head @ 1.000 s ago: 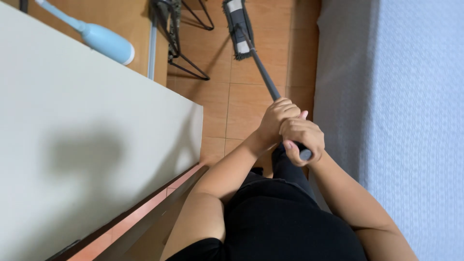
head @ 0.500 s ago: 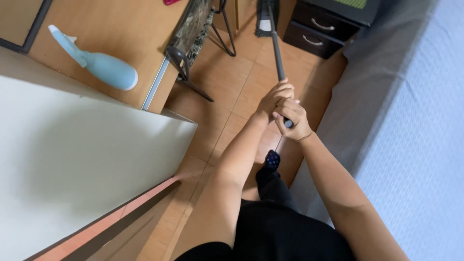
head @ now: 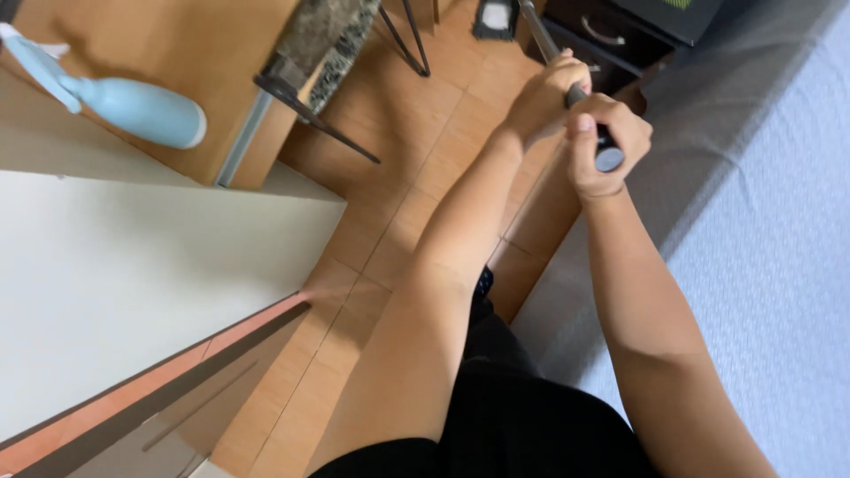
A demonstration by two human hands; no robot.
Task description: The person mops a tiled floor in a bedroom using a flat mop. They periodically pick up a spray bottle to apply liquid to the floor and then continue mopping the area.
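Observation:
Both hands grip the dark handle of a flat mop [head: 542, 35]. My left hand [head: 542, 99] wraps the pole a little lower down, and my right hand [head: 605, 142] closes over the black end cap of the handle. The pole runs up and away to the mop head [head: 496, 18], which lies flat on the orange-brown tiled floor [head: 416, 177] near the top edge of the view. My forearms stretch out over the floor from my black-clothed lap.
A white tabletop [head: 133, 283] fills the left side. A light-blue handheld device [head: 133, 111] rests on a wooden surface behind it. A black metal stand [head: 336, 133] and a dark drawer unit [head: 611, 31] sit on the floor. A bed with a pale blue cover [head: 770, 257] runs along the right.
My hands have pushed the mop handle further forward and up in the view, with my arms more extended. The view has shifted, showing more of the table and the drawer unit.

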